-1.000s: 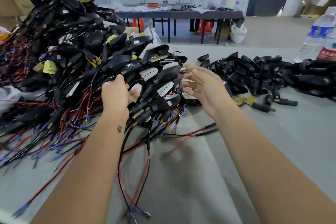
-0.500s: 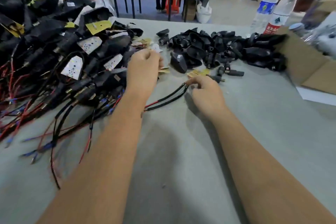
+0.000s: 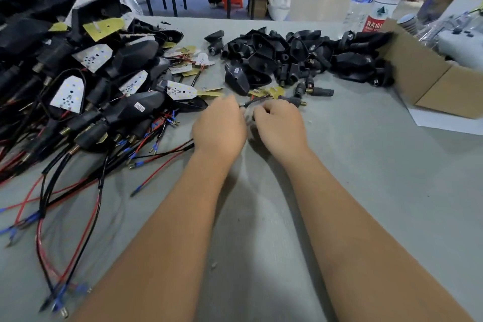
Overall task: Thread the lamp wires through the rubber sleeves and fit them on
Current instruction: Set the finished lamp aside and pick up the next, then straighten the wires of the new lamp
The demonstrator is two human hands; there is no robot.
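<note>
The left hand was held curled, pinching one end of the black lamp wire. The wire's long axis ran rightward and away, to the right hand, whose fingers were closed around its other stretch. The nearest rubber sleeve lay just beyond. Since half a second before, the hands had been drawn together.

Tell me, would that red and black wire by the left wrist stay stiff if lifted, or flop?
The red and black wire lies in loose curves on the grey table, so it would probably droop. It looks thin, likely light. It meets the wire tangle, so it might snag.
</note>
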